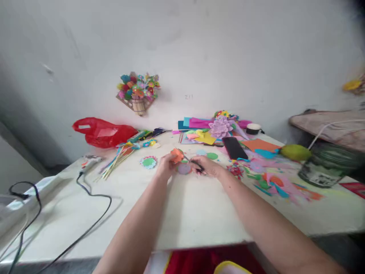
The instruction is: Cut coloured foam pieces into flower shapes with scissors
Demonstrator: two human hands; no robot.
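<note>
In the middle of the white table, my left hand [166,166] pinches an orange felt-like piece [177,155] by its edge. My right hand [205,166] is closed around the dark handles of a pair of scissors [196,164], whose blades point left and reach the orange piece. Whether the blades are apart is too small to tell. Just below, between the hands, lies a round purple piece [184,168]. A green disc with a scalloped edge [148,162] rests left of my left hand. Beyond my right hand is a flat green circle [212,156].
A red plastic bag [104,132] and thin sticks [121,161] lie left. Behind are coloured sheets [196,122] and a purple flower [221,127]. A phone [235,148], colourful scraps [279,184] and a glass jar [323,171] stand right. A black cable [107,198] crosses the left side.
</note>
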